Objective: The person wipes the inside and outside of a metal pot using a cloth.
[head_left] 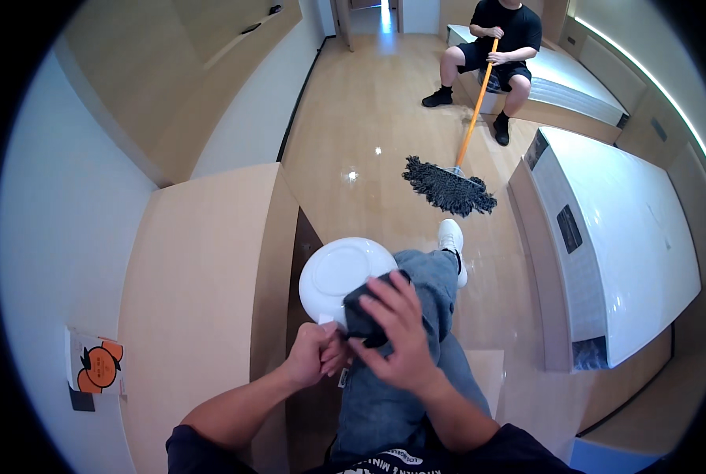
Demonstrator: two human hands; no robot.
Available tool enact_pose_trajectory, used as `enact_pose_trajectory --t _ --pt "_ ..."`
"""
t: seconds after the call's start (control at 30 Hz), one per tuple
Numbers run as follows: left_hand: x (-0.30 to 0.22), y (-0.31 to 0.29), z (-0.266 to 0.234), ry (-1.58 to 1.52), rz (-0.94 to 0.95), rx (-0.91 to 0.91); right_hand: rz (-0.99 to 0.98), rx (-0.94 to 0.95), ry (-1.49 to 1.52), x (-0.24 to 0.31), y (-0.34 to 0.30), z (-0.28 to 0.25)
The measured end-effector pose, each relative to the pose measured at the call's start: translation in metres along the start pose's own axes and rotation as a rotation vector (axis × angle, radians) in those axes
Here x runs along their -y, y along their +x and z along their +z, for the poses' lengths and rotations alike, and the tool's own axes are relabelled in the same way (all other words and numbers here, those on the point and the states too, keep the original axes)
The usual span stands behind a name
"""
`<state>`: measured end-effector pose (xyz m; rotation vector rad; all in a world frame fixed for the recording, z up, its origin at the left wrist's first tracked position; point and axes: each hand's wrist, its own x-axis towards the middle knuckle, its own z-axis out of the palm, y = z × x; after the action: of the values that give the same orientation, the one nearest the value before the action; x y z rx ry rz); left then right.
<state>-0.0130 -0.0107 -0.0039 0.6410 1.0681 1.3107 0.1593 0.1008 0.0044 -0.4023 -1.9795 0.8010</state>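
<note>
A glossy white round, dish-like thing (345, 272) with a raised ring on its face is held over my lap. My left hand (319, 353) is closed at its lower rim, where a short white tab sticks out between rim and fingers. My right hand (396, 336) wraps over a dark, block-like thing (363, 317) that overlaps the round thing's lower right edge. Motion blurs the right fingers, and the dark thing's kind cannot be made out. Whether the two things are joined is hidden.
Left of me stands a wooden cabinet (203, 276), with an orange-and-white printed packet (99, 362) by the wall. A person (507, 39) sits on a far bed, holding a mop (450, 186) on the shiny floor. A white mattress (629, 229) lies to the right.
</note>
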Motion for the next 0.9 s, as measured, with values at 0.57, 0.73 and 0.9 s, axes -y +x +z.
enact_pose_trajectory --t 0.57,0.73,0.9 --pt "-0.006 -0.010 0.005 0.247 -0.009 0.315 0.073 -0.294 0.057 -0.017 0.003 -0.012" --pt "-0.007 -0.018 -0.010 0.078 -0.122 0.379 -0.085 -0.166 -0.195 0.021 0.000 -0.007" --pt "-0.009 -0.007 0.012 0.126 -0.142 0.527 0.147 -0.403 0.175 -0.021 -0.001 -0.012"
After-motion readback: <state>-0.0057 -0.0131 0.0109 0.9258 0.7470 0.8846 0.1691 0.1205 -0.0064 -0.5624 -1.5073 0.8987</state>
